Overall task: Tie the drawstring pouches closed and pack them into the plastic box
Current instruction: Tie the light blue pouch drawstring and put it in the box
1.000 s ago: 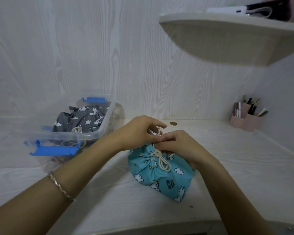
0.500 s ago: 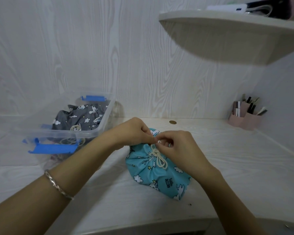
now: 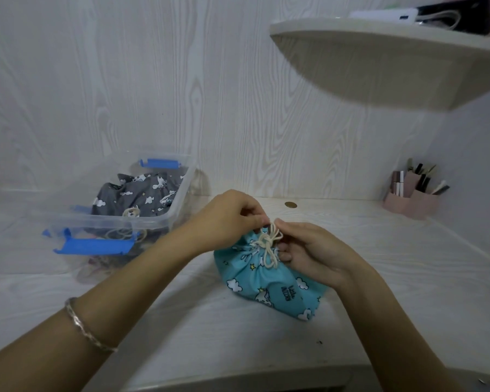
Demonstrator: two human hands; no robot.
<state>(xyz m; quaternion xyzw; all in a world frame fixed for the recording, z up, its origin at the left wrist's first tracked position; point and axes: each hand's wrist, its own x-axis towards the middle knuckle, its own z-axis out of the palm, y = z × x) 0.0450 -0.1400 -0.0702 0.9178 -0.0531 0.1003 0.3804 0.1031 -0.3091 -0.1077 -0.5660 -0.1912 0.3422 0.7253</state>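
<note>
A teal drawstring pouch (image 3: 269, 281) with a cloud and unicorn print lies on the white desk (image 3: 238, 335), its mouth gathered. Its cream drawstring (image 3: 269, 244) is knotted on top, with loops and loose ends showing. My left hand (image 3: 229, 216) pinches the cord at the left of the knot. My right hand (image 3: 306, 250) pinches the cord at the right, fingers curled against the pouch. A clear plastic box (image 3: 159, 222) with blue latches stands at the left and holds a grey printed pouch (image 3: 136, 196).
A pink desk organiser (image 3: 410, 199) with pens stands at the back right against the wall. A curved shelf (image 3: 379, 60) hangs overhead on the right. A small brass cap (image 3: 290, 204) sits in the desk behind the pouch.
Both hands have shifted on the cord above the pouch's mouth. The knot now shows loops standing up between my fingers, and the pouch has stayed in place.
</note>
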